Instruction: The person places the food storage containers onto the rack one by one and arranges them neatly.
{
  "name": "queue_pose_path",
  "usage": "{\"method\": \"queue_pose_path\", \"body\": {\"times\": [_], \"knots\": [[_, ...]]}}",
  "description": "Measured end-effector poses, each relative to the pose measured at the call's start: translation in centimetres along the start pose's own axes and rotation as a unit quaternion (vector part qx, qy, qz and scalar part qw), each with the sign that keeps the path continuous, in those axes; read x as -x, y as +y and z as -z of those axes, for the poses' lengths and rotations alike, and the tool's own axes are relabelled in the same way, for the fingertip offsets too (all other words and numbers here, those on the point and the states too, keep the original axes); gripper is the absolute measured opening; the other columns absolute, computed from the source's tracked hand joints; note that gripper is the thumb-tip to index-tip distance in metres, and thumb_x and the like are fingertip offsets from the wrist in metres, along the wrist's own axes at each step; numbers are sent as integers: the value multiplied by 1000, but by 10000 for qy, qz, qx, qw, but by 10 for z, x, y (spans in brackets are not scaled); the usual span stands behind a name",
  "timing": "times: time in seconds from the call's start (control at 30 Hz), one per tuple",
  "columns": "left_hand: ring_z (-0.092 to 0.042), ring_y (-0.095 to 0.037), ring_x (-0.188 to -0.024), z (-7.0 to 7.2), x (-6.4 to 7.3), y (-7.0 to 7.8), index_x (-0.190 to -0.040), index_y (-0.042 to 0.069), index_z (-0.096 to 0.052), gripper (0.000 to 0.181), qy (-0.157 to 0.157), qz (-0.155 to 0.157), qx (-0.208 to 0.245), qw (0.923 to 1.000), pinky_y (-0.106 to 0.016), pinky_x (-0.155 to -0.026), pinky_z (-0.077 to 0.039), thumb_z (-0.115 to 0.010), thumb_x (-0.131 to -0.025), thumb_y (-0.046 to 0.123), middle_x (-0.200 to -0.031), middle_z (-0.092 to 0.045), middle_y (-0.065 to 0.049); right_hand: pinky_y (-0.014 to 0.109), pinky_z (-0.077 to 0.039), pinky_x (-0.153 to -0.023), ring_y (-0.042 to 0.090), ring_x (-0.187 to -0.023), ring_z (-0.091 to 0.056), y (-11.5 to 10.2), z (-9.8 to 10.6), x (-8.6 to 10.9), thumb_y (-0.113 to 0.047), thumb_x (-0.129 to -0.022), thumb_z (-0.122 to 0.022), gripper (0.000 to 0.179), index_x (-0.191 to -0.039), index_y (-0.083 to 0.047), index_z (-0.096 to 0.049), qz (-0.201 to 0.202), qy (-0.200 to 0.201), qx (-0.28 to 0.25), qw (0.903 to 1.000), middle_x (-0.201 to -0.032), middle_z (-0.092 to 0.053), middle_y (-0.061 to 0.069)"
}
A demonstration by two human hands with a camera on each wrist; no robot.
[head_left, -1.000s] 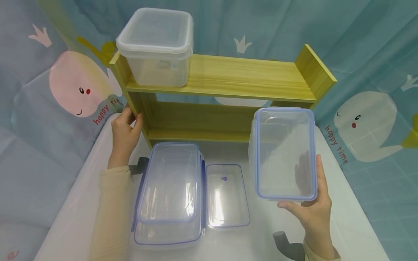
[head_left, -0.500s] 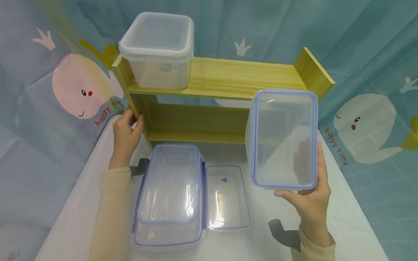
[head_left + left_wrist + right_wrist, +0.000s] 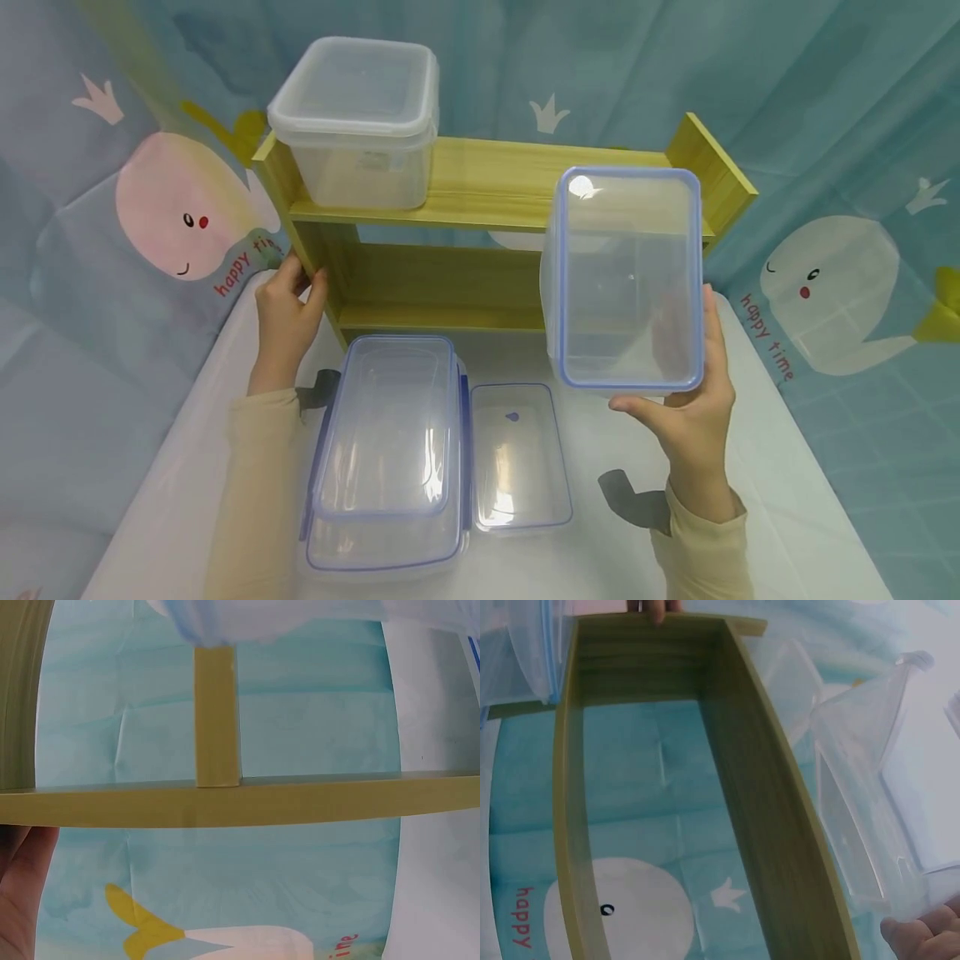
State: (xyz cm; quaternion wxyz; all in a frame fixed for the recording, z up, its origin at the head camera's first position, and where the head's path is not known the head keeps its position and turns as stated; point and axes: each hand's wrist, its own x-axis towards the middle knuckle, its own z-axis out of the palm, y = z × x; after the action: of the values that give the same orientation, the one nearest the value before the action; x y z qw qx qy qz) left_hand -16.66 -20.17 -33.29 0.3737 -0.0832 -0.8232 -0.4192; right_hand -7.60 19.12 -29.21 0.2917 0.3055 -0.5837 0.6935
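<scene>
My right hand (image 3: 693,404) grips a clear plastic food container with a blue-edged lid (image 3: 630,283) by its lower right corner, thumb below and fingers along the side. The container is lifted in front of the right part of a wooden shelf (image 3: 540,187), its lid facing me. In the right wrist view the same container (image 3: 862,817) is beside the shelf's upper board, with fingertips (image 3: 919,937) at its corner. My left hand (image 3: 288,308) holds the shelf's left side panel between thumb and fingers. Part of that hand (image 3: 26,892) shows at the left wrist view's edge.
A square clear container with a whitish lid (image 3: 360,125) stands on the shelf's top left. On the white table (image 3: 600,550) lie two stacked blue-rimmed containers (image 3: 386,433) and a smaller flat one (image 3: 517,458). A printed curtain (image 3: 487,50) hangs behind and at both sides.
My right hand has raised the container, shifting it slightly left, so it now overlaps the top shelf board. The left hand keeps its hold on the side panel.
</scene>
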Motion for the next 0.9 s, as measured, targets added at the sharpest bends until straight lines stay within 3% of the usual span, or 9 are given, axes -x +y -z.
{"method": "queue_pose_path", "body": {"times": [0.23,0.5,0.77,0.9], "knots": [[-63,-39,-94,0,1,-1,-100,-14,-56,15,-45,1,1,10000,-11,-86,-48,-56,-88,-5,-96,-65,-28,32,-45,-101,36,-127,-38,5,-8,-14,-20,-56,-91,116,-145,8,-22,-150,81,198,9997,-146,-33,22],[-63,-37,-93,0,0,-1,-99,-14,-56,14,-13,-56,22,10000,-4,-84,-44,-56,-88,-5,-96,-65,-29,32,-44,-101,35,-125,-38,12,-18,-38,-28,-55,-91,119,-146,5,-21,-508,263,297,9979,-146,-34,19],[-64,-37,-91,1,0,0,-97,-14,-55,13,4,-64,34,10000,-3,-83,-43,-56,-87,-6,-92,-64,-28,33,-45,-100,35,-125,-38,16,-33,-63,-23,-56,-91,119,-147,2,-20,-710,440,-263,9962,-145,-35,17],[-63,-37,-93,1,0,0,-99,-14,-55,14,-22,-65,65,10000,-3,-83,-43,-56,-88,-6,-96,-65,-29,33,-45,-100,34,-124,-40,18,-39,-73,-24,-56,-92,116,-146,1,-24,-767,749,-477,9931,-141,-39,18]]}}
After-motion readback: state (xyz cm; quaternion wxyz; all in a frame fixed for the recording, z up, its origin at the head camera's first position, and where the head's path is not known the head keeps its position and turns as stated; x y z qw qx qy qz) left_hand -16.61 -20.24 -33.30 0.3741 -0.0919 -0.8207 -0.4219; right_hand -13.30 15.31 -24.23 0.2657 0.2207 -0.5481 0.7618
